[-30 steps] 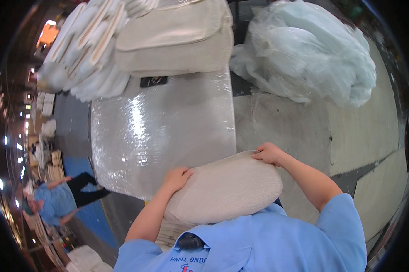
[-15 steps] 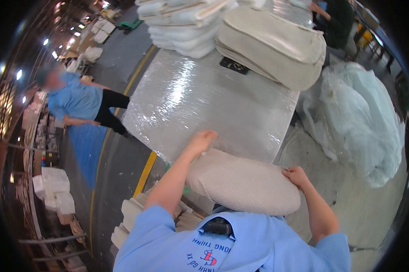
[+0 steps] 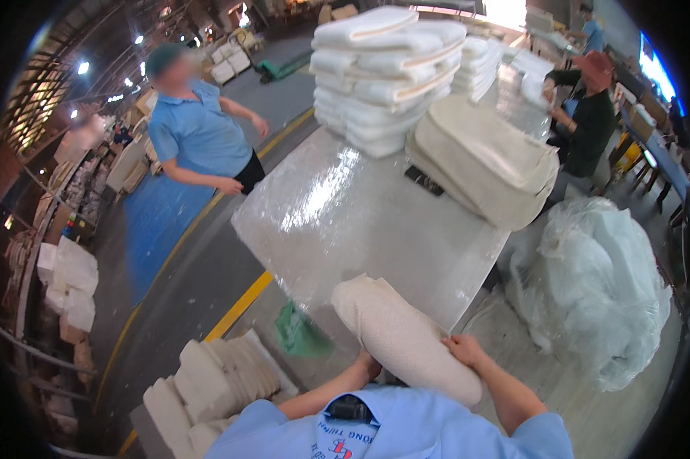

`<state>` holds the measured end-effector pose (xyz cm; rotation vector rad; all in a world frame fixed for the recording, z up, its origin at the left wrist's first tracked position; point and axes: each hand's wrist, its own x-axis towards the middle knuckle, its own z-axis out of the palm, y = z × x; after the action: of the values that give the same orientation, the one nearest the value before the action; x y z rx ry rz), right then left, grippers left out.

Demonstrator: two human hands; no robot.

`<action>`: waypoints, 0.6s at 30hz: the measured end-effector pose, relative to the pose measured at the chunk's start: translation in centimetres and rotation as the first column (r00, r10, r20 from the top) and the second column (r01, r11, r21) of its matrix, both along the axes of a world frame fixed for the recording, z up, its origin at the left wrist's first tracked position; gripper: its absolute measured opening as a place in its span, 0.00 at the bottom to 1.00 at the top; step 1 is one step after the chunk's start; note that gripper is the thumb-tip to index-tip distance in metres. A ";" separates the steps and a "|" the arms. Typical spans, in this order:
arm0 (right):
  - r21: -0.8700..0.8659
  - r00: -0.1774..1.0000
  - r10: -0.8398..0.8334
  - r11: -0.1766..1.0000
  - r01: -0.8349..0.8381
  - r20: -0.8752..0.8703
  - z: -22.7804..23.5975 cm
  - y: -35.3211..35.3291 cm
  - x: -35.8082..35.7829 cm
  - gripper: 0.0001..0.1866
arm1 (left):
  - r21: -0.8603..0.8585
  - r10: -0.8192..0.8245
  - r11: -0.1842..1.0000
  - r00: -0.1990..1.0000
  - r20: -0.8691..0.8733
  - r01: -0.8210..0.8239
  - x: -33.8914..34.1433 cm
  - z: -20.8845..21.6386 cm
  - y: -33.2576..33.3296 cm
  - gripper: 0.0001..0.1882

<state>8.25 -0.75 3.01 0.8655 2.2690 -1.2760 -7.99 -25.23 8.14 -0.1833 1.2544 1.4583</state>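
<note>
A beige cushion (image 3: pixel 406 336) in nubby fabric is held slantwise in front of my body, its far end over the table's near edge. My right hand (image 3: pixel 466 352) is closed on its right edge, thumb on top. At its left side my left hand (image 3: pixel 369 366) holds it from below, the fingers hidden behind the cushion. Ahead lies a table (image 3: pixel 360 222) wrapped in shiny clear plastic. On its right part sits a pile of beige cushion covers (image 3: pixel 486 157), with a small black flat item (image 3: pixel 424 181) beside it.
White foam pads (image 3: pixel 383 84) are stacked high at the table's far side. Beige cushions (image 3: pixel 215 382) stand in rows at my lower left, near a green cloth (image 3: pixel 295 329). A plastic-wrapped bundle (image 3: pixel 597 283) is on the right. One person (image 3: pixel 196 126) stands left; another (image 3: pixel 590 115) is at far right.
My left hand has come off the cushion's top and gone down to its left underside. The cushion has turned to a steeper slant. My view has lifted; the person at left has come closer.
</note>
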 end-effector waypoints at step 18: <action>-0.666 -0.088 -0.700 0.622 0.413 -0.708 9.0 -7.6 -7.8 0.16 | -0.099 -0.558 0.816 0.731 -0.393 0.569 -8.4 11.2 9.9 0.30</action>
<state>0.46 -8.40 11.99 1.2057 2.3447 -3.2993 -16.39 -15.35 19.32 0.5209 1.4546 0.9915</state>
